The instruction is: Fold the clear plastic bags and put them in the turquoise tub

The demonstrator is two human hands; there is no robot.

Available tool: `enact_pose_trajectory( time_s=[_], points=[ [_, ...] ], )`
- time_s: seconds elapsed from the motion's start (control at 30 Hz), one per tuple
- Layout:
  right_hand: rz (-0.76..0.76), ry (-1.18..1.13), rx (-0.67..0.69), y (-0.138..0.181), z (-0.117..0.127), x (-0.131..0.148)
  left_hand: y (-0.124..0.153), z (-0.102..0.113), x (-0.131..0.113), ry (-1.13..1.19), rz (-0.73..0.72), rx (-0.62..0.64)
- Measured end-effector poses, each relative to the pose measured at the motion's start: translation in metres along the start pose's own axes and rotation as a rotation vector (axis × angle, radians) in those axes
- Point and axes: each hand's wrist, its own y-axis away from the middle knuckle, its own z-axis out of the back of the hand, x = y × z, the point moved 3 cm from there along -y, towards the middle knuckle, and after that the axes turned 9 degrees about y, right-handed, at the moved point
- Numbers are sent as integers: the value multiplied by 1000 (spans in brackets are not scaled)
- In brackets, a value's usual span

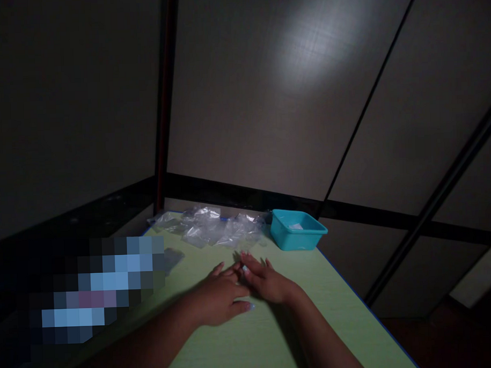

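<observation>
Over the green tabletop (219, 351), my left hand (219, 297) reaches in with its palm down. Its thumb is held apart and its fingers are stretched forward. My right hand (269, 282) meets it from the other side, and its extended fingers lap over the left fingertips. No object shows in either hand, though the spot where the fingers overlap is partly hidden. Beyond the hands lie several crumpled clear plastic bags (202, 231). A turquoise plastic basket (298, 238) stands past my right hand, with something small and white inside.
Blue edging (354, 293) runs along the table's right side. Dark panelled doors (259, 108) rise right behind the table. Near the left edge lies a flat greyish thing (173, 259), beside a pixelated patch that hides what is there.
</observation>
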Motion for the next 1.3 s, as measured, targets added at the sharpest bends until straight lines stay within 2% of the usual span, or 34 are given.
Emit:
enact_pose_trajectory(
  time_s=[0.1, 0.3, 0.47, 0.53, 0.63, 0.77, 0.87, 1.0, 1.13, 1.3],
  points=[
    [-39, 25, 89, 0, -6, -1, 2, -1, 1, -1, 17, -8],
    [-66, 147, 87, -2, -10, -4, 3, 7, 2, -13, 46, -75],
    [-65, 233, 73, -2, -14, 0, 3, 24, 7, -113, 201, -348],
    [-66, 250, 59, -2, -15, 0, 3, 25, 11, -152, 261, -404],
    [-82, 261, -24, -4, -12, -1, 2, 22, 16, -191, 312, -431],
    [-159, 292, -234, -9, -3, -4, 1, 23, 18, -220, 376, -489],
    [-133, 321, -268, -14, -4, 2, 0, 25, 17, -215, 392, -521],
    [-65, 341, -167, -20, -12, 12, -3, 22, 17, -171, 364, -497],
    [-65, 354, -40, -24, -18, 14, -4, 14, 17, -70, 322, -364],
    [-63, 380, -33, -26, -20, 12, -2, 11, 13, -6, 308, -286]
  ],
)
